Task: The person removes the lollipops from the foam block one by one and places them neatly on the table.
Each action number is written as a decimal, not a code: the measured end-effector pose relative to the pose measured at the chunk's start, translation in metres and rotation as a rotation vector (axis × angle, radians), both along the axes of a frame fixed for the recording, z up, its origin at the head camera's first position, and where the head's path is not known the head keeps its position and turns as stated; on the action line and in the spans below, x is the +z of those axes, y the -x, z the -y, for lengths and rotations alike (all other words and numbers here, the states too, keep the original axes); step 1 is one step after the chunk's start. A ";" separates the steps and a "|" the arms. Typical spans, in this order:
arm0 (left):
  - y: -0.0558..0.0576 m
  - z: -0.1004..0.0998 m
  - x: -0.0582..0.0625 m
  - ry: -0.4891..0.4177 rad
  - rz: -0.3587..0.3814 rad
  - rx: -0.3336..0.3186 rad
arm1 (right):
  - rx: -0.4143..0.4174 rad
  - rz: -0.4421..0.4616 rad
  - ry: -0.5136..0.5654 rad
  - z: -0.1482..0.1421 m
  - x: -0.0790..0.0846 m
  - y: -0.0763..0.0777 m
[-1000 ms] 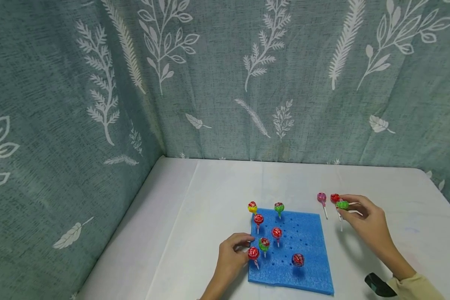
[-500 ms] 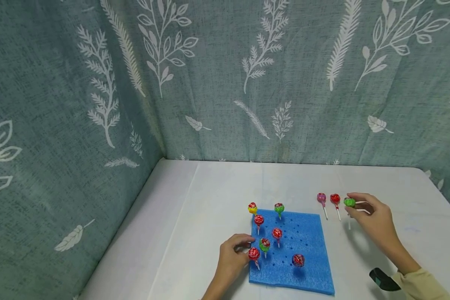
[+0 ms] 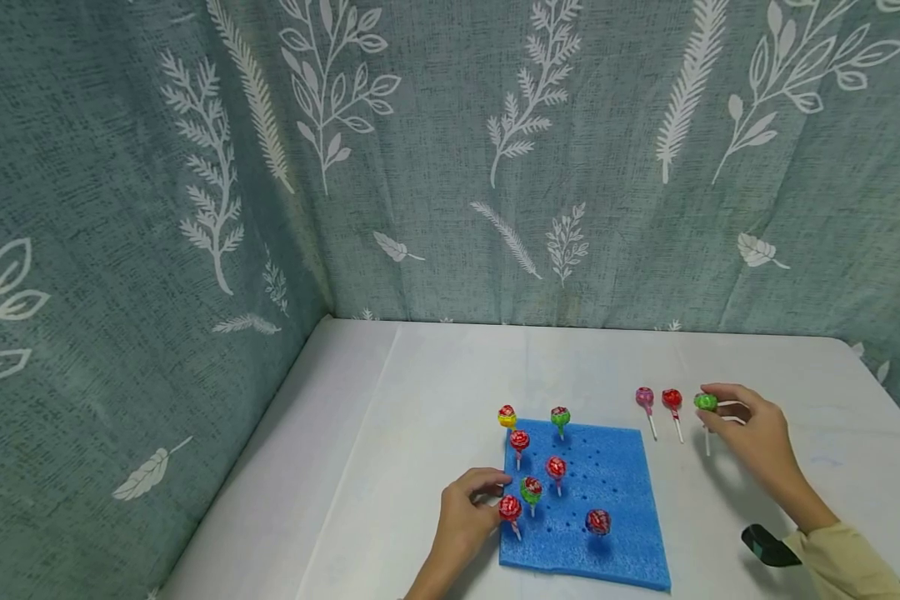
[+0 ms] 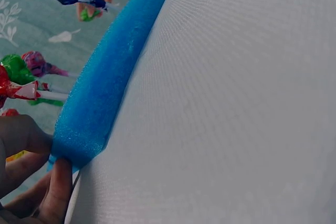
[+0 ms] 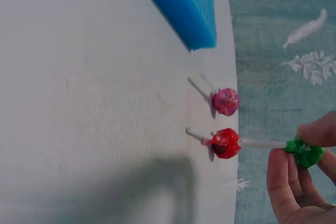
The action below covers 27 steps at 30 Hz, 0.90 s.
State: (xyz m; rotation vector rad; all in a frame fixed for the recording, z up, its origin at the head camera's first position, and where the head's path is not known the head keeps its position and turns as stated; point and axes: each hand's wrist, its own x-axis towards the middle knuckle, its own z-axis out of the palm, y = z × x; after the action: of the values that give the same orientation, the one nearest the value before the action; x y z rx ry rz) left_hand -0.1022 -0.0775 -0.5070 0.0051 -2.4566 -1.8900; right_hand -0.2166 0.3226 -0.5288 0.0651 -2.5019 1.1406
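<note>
My right hand (image 3: pixel 750 425) pinches a green lollipop (image 3: pixel 706 402) by its wrapped head, above the table. In the right wrist view the white stick (image 5: pixel 262 143) of that green lollipop (image 5: pixel 310 156) points away from the fingers. A blue foam board (image 3: pixel 622 467) with small holes lies in front of me. My left hand (image 3: pixel 465 512) holds the board's left edge; the left wrist view has its fingertips against the foam (image 4: pixel 79 140). Several lollipops stand upright in the board, among them a red one (image 3: pixel 510 507) beside the left hand and a green-and-red one (image 3: pixel 531 490).
Left of my right hand, a purple lollipop (image 3: pixel 645 397) and a red lollipop (image 3: pixel 672 399) lie side by side on the white table (image 3: pixel 390 417). A black object (image 3: pixel 767 546) sits at the right sleeve. A leaf-patterned curtain (image 3: pixel 450 167) hangs behind the table.
My right hand has moved to the right with the green lollipop, away from the red lollipop lying on the table. The left hand and the board stay put.
</note>
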 end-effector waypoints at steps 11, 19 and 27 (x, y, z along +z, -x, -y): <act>0.001 0.002 -0.002 -0.001 0.013 -0.001 | 0.011 0.049 -0.011 0.012 0.034 -0.008; -0.003 -0.002 0.013 0.017 0.032 0.000 | 0.004 0.143 -0.032 0.026 0.061 -0.013; -0.004 -0.002 0.017 0.011 0.003 -0.001 | 0.017 0.198 -0.049 0.024 0.057 0.000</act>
State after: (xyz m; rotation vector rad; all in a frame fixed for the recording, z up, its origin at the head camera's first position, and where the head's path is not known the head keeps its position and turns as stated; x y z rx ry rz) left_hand -0.0983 -0.0759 -0.4897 0.0062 -2.4702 -1.8782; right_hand -0.2164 0.2986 -0.4717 -0.0148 -2.7073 1.1427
